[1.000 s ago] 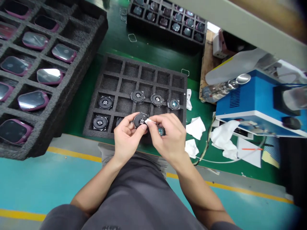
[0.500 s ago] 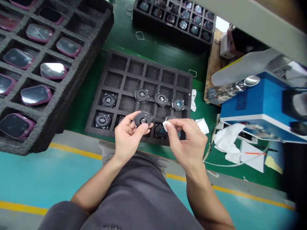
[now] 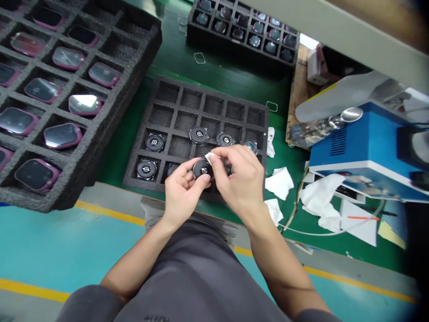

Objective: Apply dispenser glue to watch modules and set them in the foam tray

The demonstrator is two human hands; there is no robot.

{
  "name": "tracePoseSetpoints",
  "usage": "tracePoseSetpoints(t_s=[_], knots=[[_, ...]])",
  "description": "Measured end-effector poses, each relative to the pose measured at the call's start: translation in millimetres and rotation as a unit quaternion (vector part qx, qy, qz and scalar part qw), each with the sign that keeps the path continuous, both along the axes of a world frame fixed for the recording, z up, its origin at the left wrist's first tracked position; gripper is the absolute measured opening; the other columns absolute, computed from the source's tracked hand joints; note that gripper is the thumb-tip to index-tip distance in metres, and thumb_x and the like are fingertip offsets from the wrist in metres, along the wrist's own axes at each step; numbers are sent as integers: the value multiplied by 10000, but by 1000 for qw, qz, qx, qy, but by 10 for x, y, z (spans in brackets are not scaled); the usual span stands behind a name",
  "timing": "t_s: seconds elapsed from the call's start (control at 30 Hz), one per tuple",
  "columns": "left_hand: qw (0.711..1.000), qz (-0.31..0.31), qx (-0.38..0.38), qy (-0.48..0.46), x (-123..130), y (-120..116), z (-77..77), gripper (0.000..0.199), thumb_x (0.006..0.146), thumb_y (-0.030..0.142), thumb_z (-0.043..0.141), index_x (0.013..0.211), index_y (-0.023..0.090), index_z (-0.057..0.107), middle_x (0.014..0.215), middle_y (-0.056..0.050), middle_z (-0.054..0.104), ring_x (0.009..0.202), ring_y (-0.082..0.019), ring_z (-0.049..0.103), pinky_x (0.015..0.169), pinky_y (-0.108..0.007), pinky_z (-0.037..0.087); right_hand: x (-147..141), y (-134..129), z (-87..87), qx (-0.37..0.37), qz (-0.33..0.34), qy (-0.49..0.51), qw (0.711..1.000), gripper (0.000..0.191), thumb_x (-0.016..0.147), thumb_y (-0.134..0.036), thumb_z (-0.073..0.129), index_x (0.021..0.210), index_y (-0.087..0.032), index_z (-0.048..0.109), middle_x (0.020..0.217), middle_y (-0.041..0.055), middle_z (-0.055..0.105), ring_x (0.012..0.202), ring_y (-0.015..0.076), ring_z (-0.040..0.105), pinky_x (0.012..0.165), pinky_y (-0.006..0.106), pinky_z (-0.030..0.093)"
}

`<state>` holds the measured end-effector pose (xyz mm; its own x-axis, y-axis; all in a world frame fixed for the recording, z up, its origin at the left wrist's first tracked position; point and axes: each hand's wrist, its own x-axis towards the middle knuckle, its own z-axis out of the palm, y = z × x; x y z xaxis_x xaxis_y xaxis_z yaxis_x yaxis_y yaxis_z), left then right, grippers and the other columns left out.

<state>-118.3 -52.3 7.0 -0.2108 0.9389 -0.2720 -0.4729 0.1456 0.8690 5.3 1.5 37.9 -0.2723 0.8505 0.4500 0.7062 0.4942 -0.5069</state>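
A worker at a green table (image 3: 177,49) holds a round black watch (image 3: 202,169) above the near edge of a dark foam tray (image 3: 129,176), about midway between its two near corners. The fingers of the left hand (image 3: 182,192) grip the watch by its rim; those of the right hand (image 3: 237,183) pinch a small white cloth (image 3: 211,155) at the part of the rim toward the tray's far right corner.

Good handling here probably means a firm left grip, light and even pressure from the right, and cloth kept between fingertips and watch. A hold low over the tray would seem prudent, since a smooth disc could slip.

The watch's flat side, with a ringed center, points up toward the worker, slightly tilted. Being round, it shows no clear long axis; fingers and cloth hide its strap ends, so their direction cannot be read.
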Motion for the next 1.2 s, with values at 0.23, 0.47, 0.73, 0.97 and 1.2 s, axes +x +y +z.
tracePoseSetpoints(t_s=[0.23, 0.47, 0.73, 0.97, 1.2], knots=[[1000, -1, -14, -9, -22, 4, 17, 589, 765, 330, 859, 1269, 136, 624, 1032, -98, 798, 843, -218, 789, 758, -311, 670, 212, -239, 61, 6, -7, -6, 1000, 60, 962, -201, 632, 940, -214, 686, 866, 33, 726, 792, 189, 613, 747, 347, 496], [998, -43, 10, 36, -19, -2, 17, 514, 763, 330, 848, 1201, 163, 636, 962, -55, 772, 868, -198, 761, 771, -317, 662, 15, 84, 37, 10, 25, -29, 999, 142, 989, -197, 565, 917, -199, 688, 922, 63, 725, 882, 227, 608, 825, 386, 483], [891, 77, 55, 443, -325, 169, 137, 380, 885, 256, 639, 1262, 214, 616, 1177, -87, 693, 1044, -228, 700, 928, -370, 565, 516, 23, 211, 33, -65, 85, 994, 112, 956, -278, 619, 892, -227, 696, 852, 34, 712, 771, 193, 614, 754, 367, 504], [724, 49, -30, 687, -350, 420, 160, 262, 902, 279, 596, 1153, 233, 658, 1110, -91, 729, 1177, -334, 586, 999, -495, 431, 857, -211, 152, 15, -121, 122, 985, 125, 926, -324, 665, 871, -222, 713, 851, 38, 727, 740, 187, 629, 731, 369, 523], [635, 64, -48, 768, -345, 366, 136, 366, 930, 404, 600, 1223, 198, 679, 1324, -181, 606, 1256, -410, 462, 988, -538, 403, 991, -258, 67, -1, -139, 130, 982, 128, 909, -339, 693, 883, -218, 727, 845, 37, 731, 721, 182, 629, 726, 360, 521]])
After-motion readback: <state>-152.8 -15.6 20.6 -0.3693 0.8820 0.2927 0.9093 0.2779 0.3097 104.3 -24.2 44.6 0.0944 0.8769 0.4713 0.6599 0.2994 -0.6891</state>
